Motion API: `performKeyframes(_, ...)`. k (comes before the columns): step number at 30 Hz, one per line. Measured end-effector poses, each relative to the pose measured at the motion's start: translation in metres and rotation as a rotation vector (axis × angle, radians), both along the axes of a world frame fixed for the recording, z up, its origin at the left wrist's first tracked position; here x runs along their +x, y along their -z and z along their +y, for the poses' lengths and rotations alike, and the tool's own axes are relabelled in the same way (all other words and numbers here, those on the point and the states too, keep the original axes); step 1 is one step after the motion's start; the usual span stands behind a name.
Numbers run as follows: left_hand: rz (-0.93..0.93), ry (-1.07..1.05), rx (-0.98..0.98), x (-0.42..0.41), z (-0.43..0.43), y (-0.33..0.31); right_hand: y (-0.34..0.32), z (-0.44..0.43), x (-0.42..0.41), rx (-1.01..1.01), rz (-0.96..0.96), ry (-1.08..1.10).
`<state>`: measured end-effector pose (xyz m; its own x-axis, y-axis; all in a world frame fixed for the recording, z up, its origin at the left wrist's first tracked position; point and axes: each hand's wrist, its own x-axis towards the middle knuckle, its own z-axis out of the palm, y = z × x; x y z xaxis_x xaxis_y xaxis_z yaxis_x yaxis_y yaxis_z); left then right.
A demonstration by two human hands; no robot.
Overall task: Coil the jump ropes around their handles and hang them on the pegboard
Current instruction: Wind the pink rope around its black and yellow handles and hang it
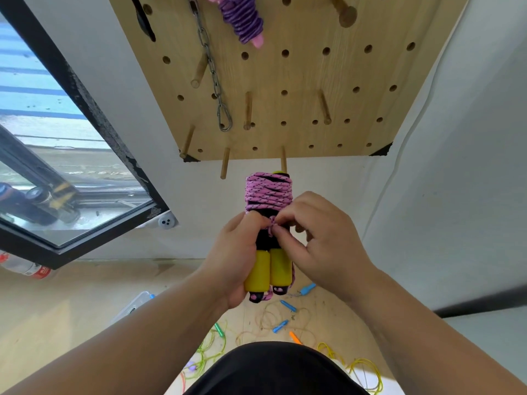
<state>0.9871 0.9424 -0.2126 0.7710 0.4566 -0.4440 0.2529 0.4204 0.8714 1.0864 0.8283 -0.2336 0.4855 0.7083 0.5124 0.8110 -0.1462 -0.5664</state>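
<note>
A jump rope with a pink-and-black cord [269,192] is coiled around its two yellow-and-black handles [269,269], held upright just below the wooden pegboard [285,81]. My left hand [231,260] grips the handles from the left. My right hand [316,243] pinches the loose end of the cord at the middle of the bundle. A second rope, a purple coil on pink handles [245,18], hangs high on the pegboard.
Wooden pegs [225,166] stick out of the board, and a metal chain with a carabiner [224,118] hangs from it. Several loose ropes with coloured handles [285,323] lie on the floor below. A window [57,166] is on the left wall.
</note>
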Motion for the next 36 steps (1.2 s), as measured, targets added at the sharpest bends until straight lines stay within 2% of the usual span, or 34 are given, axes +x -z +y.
performKeyframes(2, 0.001, 0.024, 0.028, -0.002, 0.000, 0.002, -0.004, -0.005, 0.006, 0.030, 0.153, -0.025)
performKeyframes(4, -0.007, 0.049, 0.045, 0.000, 0.001, 0.000, -0.010, -0.007, 0.014, 0.025, 0.167, -0.031)
performKeyframes(10, -0.002, 0.086, 0.049, 0.002, 0.006, -0.002, -0.021, -0.005, 0.032, -0.064, -0.069, -0.113)
performKeyframes(15, 0.019, 0.128, 0.062, 0.000, 0.008, -0.003, -0.022, -0.006, 0.038, -0.084, -0.168, -0.204)
performKeyframes(26, 0.105, 0.160, 0.180, -0.002, 0.012, 0.000, -0.033, -0.002, 0.032, -0.434, -0.178, -0.227)
performKeyframes(31, 0.144, 0.186, 0.148, -0.003, 0.009, 0.004, -0.033, -0.006, 0.022, -0.574, -0.294, -0.215)
performKeyframes(33, 0.145, 0.217, 0.183, -0.003, 0.009, 0.007, -0.037, -0.006, 0.025, -0.590, -0.205, -0.167)
performKeyframes(36, 0.159, 0.349, 0.368, -0.004, 0.011, 0.013, -0.046, -0.008, 0.039, -0.565, 0.012, -0.120)
